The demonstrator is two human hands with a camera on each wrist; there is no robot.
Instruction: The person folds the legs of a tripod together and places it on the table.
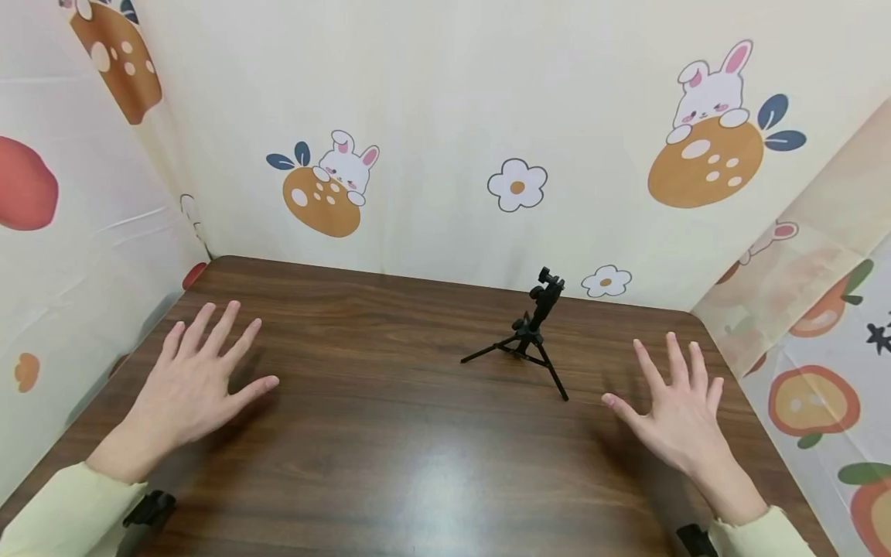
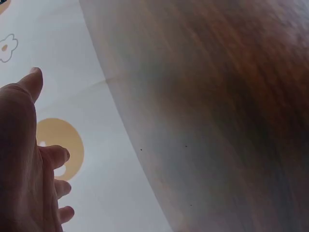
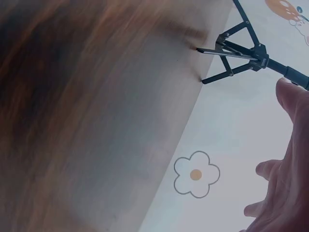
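Observation:
A small black tripod (image 1: 530, 334) stands on the brown wooden table (image 1: 362, 433), right of the middle, its legs spread and its top column leaning a little to the right. My left hand (image 1: 191, 391) is over the table's left side, palm down with fingers spread, holding nothing. To the right of the tripod, my right hand (image 1: 678, 414) is likewise spread palm down and holds nothing. In the right wrist view the tripod (image 3: 241, 53) shows beyond my right thumb. The left wrist view has only my left hand (image 2: 29, 159), table and cloth.
A pale cloth (image 1: 431, 116) printed with rabbits, fruit and flowers hangs behind the table's back edge. More printed cloth (image 1: 814, 325) borders the right side, and another stretch (image 1: 90, 255) the left. Black straps (image 1: 149, 508) sit at both sleeve cuffs.

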